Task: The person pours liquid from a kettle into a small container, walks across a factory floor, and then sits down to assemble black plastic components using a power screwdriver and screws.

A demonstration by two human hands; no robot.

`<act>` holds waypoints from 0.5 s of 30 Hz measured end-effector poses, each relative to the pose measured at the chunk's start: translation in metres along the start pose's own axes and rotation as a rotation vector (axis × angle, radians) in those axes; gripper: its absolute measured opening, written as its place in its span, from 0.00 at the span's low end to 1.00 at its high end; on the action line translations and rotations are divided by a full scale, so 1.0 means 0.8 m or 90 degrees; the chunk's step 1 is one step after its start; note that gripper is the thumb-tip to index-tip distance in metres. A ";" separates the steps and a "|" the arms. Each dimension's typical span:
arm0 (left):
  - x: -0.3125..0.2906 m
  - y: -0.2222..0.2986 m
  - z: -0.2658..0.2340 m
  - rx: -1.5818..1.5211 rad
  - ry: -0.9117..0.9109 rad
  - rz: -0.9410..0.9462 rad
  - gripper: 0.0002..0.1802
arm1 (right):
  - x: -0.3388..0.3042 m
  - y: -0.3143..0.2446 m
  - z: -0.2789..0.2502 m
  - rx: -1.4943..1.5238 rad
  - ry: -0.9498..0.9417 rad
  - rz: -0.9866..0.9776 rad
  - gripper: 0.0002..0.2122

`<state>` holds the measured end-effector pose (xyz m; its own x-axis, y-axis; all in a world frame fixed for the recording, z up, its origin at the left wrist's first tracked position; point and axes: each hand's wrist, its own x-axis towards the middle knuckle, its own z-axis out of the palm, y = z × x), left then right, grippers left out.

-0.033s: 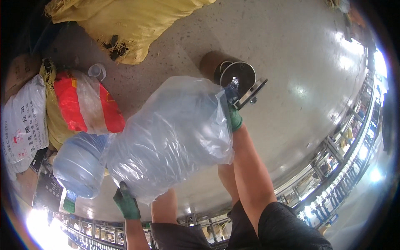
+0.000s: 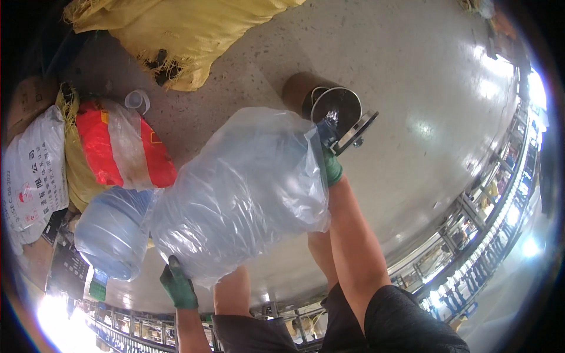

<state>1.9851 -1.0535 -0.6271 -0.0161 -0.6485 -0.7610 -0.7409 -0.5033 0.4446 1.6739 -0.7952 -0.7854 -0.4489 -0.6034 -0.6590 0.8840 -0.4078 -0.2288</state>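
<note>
A large clear blue water jug (image 2: 241, 188), wrapped in a loose transparent plastic bag, lies tilted across the middle in my two gloved hands. My right hand (image 2: 333, 167), in a green glove, grips near its dark neck; part of the fingers is hidden behind the bag. At the lower left end, my left hand (image 2: 178, 285) supports the jug's base, thumb up against the plastic. The jug's mouth points over a metal cylindrical pot (image 2: 300, 94), where something shiny glints inside. Beside its rim a round lid (image 2: 355, 133) stands tilted open, close to my right hand.
A second blue water jug (image 2: 112, 235) lies at left, below a red and clear bag (image 2: 97, 141). White printed sacks (image 2: 35, 176) and a yellow woven sack (image 2: 206, 29) lie around. A small white cup (image 2: 137, 101) sits on the floor. Racks (image 2: 471, 247) curve along the right.
</note>
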 end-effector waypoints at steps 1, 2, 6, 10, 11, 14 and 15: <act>0.006 -0.002 -0.002 -0.001 0.000 -0.001 0.30 | 0.000 0.001 -0.003 -0.020 0.007 -0.007 0.12; 0.013 -0.004 -0.006 0.027 0.009 -0.040 0.31 | 0.002 0.002 -0.007 -0.021 0.008 -0.007 0.12; 0.042 -0.020 0.001 0.006 -0.009 -0.044 0.28 | 0.008 0.012 -0.030 -0.064 0.055 -0.014 0.15; 0.074 -0.015 0.024 -0.011 0.005 -0.101 0.26 | 0.003 0.003 -0.008 -0.118 0.064 0.010 0.21; 0.092 -0.023 0.020 -0.023 -0.009 -0.121 0.27 | -0.002 -0.008 0.014 -0.137 0.059 0.006 0.22; 0.157 -0.061 0.019 -0.124 -0.038 -0.099 0.30 | -0.005 -0.016 0.057 -0.419 0.080 -0.112 0.23; 0.172 -0.075 0.033 -0.209 -0.063 -0.060 0.30 | -0.011 -0.024 0.064 -0.496 0.108 -0.152 0.23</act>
<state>2.0092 -1.0974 -0.7710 -0.0345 -0.5403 -0.8408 -0.4878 -0.7252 0.4860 1.6541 -0.8171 -0.7380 -0.6652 -0.4234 -0.6150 0.6331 0.1168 -0.7652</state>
